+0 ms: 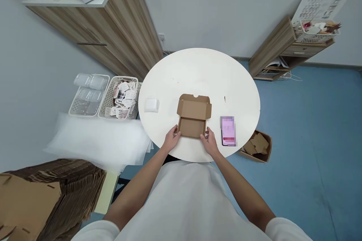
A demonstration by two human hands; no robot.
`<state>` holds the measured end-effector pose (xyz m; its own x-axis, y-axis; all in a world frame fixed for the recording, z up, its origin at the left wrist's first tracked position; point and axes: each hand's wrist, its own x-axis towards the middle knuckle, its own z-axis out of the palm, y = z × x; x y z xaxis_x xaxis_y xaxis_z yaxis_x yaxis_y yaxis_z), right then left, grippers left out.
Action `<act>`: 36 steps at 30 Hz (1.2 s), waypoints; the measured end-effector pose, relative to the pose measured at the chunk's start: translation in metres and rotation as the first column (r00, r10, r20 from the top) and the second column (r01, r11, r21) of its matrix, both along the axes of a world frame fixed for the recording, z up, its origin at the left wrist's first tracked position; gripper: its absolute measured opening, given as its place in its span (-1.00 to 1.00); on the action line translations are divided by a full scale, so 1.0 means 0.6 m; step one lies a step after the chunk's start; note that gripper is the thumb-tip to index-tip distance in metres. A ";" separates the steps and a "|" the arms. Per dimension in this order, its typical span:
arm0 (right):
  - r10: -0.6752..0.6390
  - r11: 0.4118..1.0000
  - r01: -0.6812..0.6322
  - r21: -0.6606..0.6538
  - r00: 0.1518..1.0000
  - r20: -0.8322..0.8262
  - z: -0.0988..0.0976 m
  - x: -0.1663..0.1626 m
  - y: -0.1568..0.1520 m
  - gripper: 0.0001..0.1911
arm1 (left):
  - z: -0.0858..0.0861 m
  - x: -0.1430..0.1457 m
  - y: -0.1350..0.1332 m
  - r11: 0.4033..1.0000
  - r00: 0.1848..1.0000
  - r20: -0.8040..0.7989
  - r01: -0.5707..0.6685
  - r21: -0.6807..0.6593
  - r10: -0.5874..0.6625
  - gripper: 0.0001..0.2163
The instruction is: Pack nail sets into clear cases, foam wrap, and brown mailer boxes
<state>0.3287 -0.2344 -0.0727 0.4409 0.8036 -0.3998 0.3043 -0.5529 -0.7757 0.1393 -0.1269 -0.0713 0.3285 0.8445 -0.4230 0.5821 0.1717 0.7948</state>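
A small brown cardboard box [193, 127] lies on the white round table in front of me, its lid raised and tilted back with the end flaps spread. Nothing shows inside it. My left hand [171, 138] grips the box's near left corner, thumb on the rim. At the near right corner, my right hand [209, 141] holds the box in the same way, its fingers along the outer side. To the left of the box sits a small white packet [152, 105]. A phone [228, 131] with a pink, blurred screen lies to the right.
Left of the round table [198, 71] are a basket of cards [135, 101], a basket of clear plastic packs [87, 99], white sheets [98, 139] and stacked flat cardboard [31, 203]. A carton of cardboard pieces [257, 145] stands on the floor at right.
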 end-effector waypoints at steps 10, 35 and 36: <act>0.141 0.915 -0.194 0.355 0.975 0.170 0.083 -0.093 0.070 -0.41 | 0.018 -0.100 0.099 0.910 0.932 -0.018 -0.349 0.223 0.362 -0.56; -0.124 0.991 0.134 0.017 0.952 -0.281 -0.017 -0.251 0.409 -0.60 | -0.034 -0.169 0.319 0.979 0.972 0.120 -0.203 0.001 0.201 -0.61; -0.120 0.990 0.137 0.040 0.952 -0.282 -0.010 -0.248 0.403 -0.61 | -0.030 -0.168 0.314 0.978 0.967 0.148 -0.208 -0.010 0.207 -0.60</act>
